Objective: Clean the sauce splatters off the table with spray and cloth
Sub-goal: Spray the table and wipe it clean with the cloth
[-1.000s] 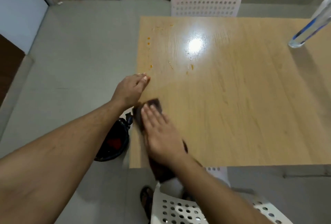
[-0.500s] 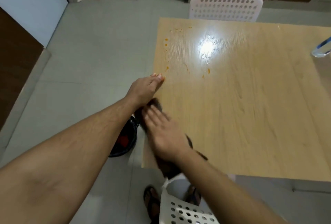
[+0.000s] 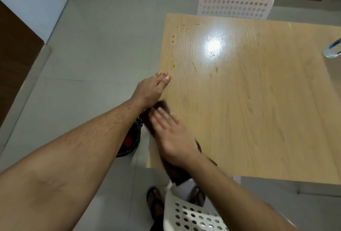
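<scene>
A dark brown cloth (image 3: 163, 106) lies at the near left corner of the wooden table (image 3: 258, 101). My right hand (image 3: 171, 134) presses flat on it with straight fingers, and the cloth's tail hangs over the front edge. Resting on the table's left edge, my left hand (image 3: 153, 88) has its fingers straight. Orange sauce splatters (image 3: 173, 66) dot the table's far left part, just beyond my left fingertips. At the right edge of the view stands the base of the clear spray bottle (image 3: 332, 51).
A white perforated chair (image 3: 234, 3) stands at the table's far side, another (image 3: 191, 216) right below me by my sandalled feet. A dark bin (image 3: 131, 140) sits on the tiled floor beside the table's left edge.
My right hand has slid the cloth leftward along the table's near left corner. The view has swung left, so the bottle now sits at the right edge. My left hand stays put.
</scene>
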